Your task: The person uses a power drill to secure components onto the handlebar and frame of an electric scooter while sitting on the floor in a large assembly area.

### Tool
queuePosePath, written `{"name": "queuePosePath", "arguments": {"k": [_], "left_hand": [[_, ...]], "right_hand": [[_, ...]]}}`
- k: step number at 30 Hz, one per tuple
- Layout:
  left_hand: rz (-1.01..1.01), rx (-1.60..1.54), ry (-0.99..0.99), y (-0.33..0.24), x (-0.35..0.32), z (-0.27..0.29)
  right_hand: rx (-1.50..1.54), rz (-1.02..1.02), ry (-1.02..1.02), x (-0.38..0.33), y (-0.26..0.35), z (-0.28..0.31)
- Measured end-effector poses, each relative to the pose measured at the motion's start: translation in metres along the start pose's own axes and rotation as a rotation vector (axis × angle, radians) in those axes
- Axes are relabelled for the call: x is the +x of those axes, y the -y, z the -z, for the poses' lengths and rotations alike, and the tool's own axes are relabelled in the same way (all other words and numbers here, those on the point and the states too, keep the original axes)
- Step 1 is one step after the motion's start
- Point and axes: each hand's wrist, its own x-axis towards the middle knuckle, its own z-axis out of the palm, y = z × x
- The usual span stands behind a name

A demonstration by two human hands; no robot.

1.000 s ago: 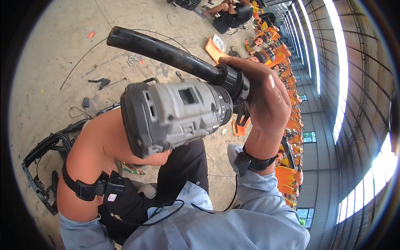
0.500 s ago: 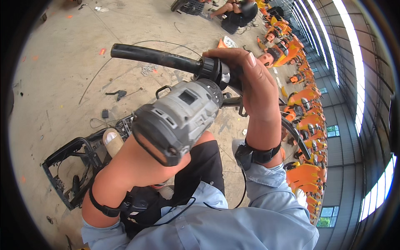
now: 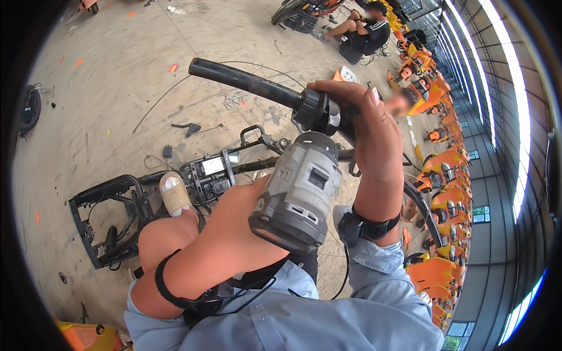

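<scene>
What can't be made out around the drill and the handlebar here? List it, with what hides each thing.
Head view only:
- Left hand: hidden behind the grey power drill; only the forearm shows, so its grip can't be seen.
- Drill tip and what it meets: covered by the drill body and the right hand.
- Handlebar beyond its black collar: hidden under the right hand.
- Black frame on the floor: partly covered by the knee and sandalled foot.

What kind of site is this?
Probably a bike repair or dismantling warehouse: bare concrete floor, rows of orange bikes, a stripped black frame, and a grey power drill at a handlebar.
</scene>
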Motion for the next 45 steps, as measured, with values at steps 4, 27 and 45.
{"name": "queuePosePath", "arguments": {"k": [4, 27, 45], "left_hand": [[0.098, 0.132, -0.033, -0.002, -0.001, -0.011], [0.031, -0.359, 0.151, 0.039, 0.015, 0.038], [0.045, -0.012, -0.099, 0.007, 0.008, -0.026]], "right_hand": [[0.02, -0.012, -0.006, -0.001, 0.001, 0.0], [-0.093, 0.031, 0.021, -0.002, -0.003, 0.005], [0.013, -0.01, -0.043, 0.003, -0.001, -0.002]]}}
